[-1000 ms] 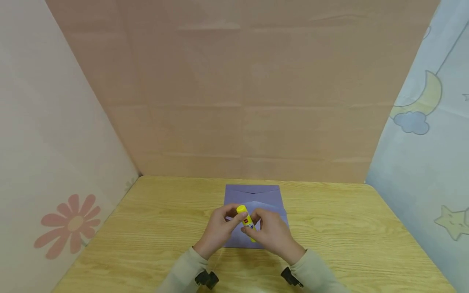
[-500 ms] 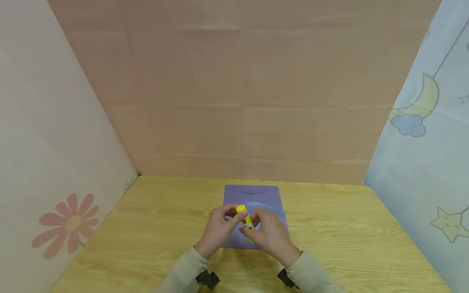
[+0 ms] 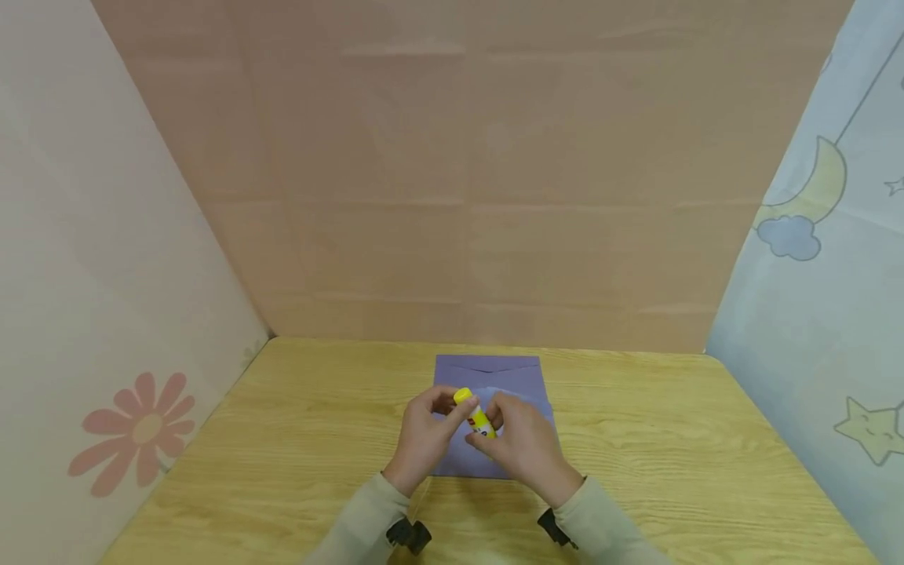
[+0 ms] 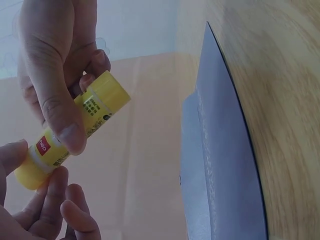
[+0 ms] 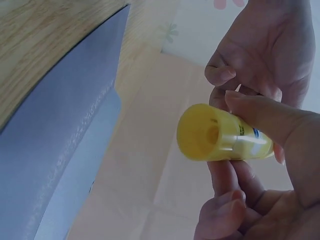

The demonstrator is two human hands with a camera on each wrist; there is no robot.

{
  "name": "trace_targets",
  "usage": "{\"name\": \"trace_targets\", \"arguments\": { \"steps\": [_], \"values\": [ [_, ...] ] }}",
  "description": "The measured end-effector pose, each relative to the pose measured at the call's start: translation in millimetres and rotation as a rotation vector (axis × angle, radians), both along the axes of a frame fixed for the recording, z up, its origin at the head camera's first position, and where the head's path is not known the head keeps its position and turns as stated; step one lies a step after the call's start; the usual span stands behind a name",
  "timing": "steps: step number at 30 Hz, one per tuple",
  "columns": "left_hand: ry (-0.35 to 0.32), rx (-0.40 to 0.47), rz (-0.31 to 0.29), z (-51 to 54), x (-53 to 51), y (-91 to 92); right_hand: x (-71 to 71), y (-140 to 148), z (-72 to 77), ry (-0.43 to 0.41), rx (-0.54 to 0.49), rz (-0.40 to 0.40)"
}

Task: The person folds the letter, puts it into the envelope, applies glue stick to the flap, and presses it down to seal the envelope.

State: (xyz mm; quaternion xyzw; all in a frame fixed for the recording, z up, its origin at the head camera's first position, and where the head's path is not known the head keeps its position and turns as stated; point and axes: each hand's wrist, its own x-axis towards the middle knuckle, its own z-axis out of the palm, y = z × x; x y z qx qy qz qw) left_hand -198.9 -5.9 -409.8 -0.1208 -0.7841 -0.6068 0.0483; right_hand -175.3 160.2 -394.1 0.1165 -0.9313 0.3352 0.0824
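Note:
A yellow glue stick [image 3: 479, 420] is held tilted above a purple envelope [image 3: 487, 463] in the head view. My left hand [image 3: 427, 431] pinches its upper, capped end between thumb and fingers. With the thumb across the barrel, my right hand [image 3: 526, 447] grips the lower part. The left wrist view shows the glue stick [image 4: 75, 130] with a red label and both hands on it. In the right wrist view its hollow yellow base [image 5: 200, 132] faces the camera. Whitish smears run along the envelope [image 5: 60, 120], whose flap stands folded open.
The envelope lies on a light wood table [image 3: 318, 439]. Behind the table stands a tan paper backdrop [image 3: 459, 196], with a flower-printed panel [image 3: 141, 275] to the left and a moon-and-star panel [image 3: 812, 329] to the right.
Both hands stay on the glue stick and have risen slightly. Its lower end has tipped up and to the right. The envelope keeps its place on the table.

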Motion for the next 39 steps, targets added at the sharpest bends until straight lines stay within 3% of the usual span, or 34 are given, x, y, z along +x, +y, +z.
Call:
{"name": "trace_targets", "arguments": {
  "steps": [7, 11, 14, 17, 21, 25, 34, 39],
  "values": [
    [-0.025, 0.017, 0.096, 3.2, -6.6, -8.6, -0.2, 0, -5.9, 0.054, 0.075, -0.005],
    [-0.002, -0.053, 0.094, 1.9, -11.7, -21.2, -1.9, 3, -11.7, 0.041, 0.075, 0.002],
    [0.024, -0.19, 0.092, -1.7, -15.1, -33.7, -3.9, 6, -14.6, 0.009, 0.046, 0.008],
    [0.041, -0.416, 0.111, -4.2, -17.4, -48.9, -7.4, 10, -16.8, -0.015, 0.007, 0.008],
    [-0.007, -0.706, 0.116, -8.8, -20.0, -68.0, -15.1, 15, -21.6, -0.057, -0.086, 0.003],
    [-0.075, -0.859, 0.093, -15.7, -22.3, -80.3, -22.9, 19, -27.7, -0.112, -0.186, -0.007],
    [-0.108, -0.913, 0.082, -27.7, -22.6, -82.7, -30.9, 18, -30.6, -0.214, -0.403, -0.098],
    [0.007, -0.982, 0.046, -22.0, -9.4, -69.7, -40.8, 17, -32.2, -0.171, -0.428, -0.15]
  ]
}}
